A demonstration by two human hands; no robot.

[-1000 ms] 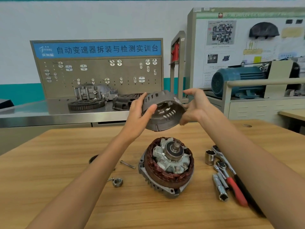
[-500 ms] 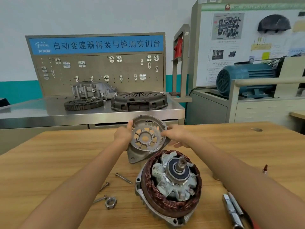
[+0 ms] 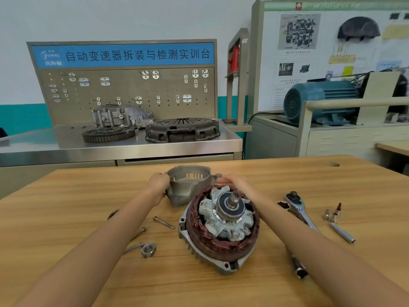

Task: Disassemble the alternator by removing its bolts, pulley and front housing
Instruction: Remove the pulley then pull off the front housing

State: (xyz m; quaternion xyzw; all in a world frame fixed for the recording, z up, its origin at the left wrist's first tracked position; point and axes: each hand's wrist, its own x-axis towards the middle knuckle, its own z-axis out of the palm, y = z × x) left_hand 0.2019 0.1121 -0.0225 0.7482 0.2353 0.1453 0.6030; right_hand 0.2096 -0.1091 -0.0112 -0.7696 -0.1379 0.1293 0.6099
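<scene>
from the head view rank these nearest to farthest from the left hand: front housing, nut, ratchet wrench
1. front housing: in the left hand, behind the alternator.
2. nut: on the table, nearer the camera on the left.
3. ratchet wrench: far right, past the alternator.

Two forearms in view, both bare from the lower frame edge up to the wrists; no sleeves, cuffs or gloves show. Left hand (image 3: 159, 181): bare, no ring, strap or watch visible at the wrist. Right hand (image 3: 234, 181): likewise bare, wrist unadorned. Both arms look slender and taper toward the wrists (wide-angle lens stretches them near the bottom corners). Fingers (image 3: 222, 179) are mostly hidden or too small to resolve, so nails and any fine marks cannot be made out. No clothing enters the view.
</scene>
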